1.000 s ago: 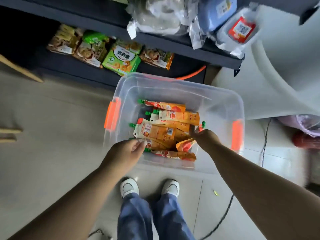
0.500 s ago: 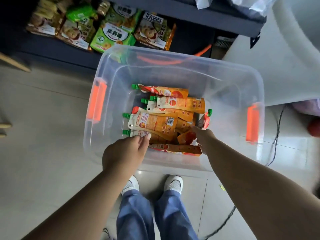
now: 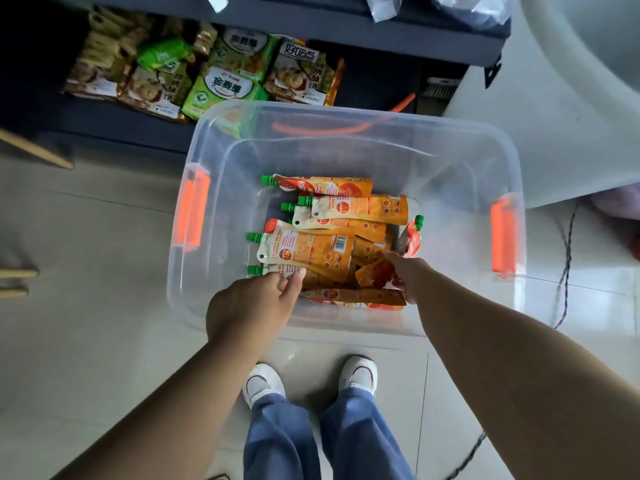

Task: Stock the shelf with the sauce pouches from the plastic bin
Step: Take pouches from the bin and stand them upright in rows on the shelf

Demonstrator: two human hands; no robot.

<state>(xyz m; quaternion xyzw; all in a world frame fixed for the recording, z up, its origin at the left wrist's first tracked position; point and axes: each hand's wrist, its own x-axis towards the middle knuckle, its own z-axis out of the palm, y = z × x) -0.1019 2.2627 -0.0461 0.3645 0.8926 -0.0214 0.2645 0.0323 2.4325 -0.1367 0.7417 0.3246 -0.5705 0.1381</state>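
Orange pouches [image 3: 311,247] look soft, slippery: left hand [image 3: 252,306] pinches one, right hand [image 3: 410,277] clutches another; stiff spouts probably grip best.

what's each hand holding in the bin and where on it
The left hand pinches a sauce pouch near its capped end; the right hand grips a crumpled pouch, part unclear.

Small shop, stocking aisle. Dark retail shelving [image 3: 346,27] is seen at 12 o'clock, packaged biscuits [image 3: 225,88] being displayed at 11 o'clock; a plastic bin [image 3: 381,116] of identical sauce pouches [image 3: 311,251] is set on tiled floor [image 3: 86,306].
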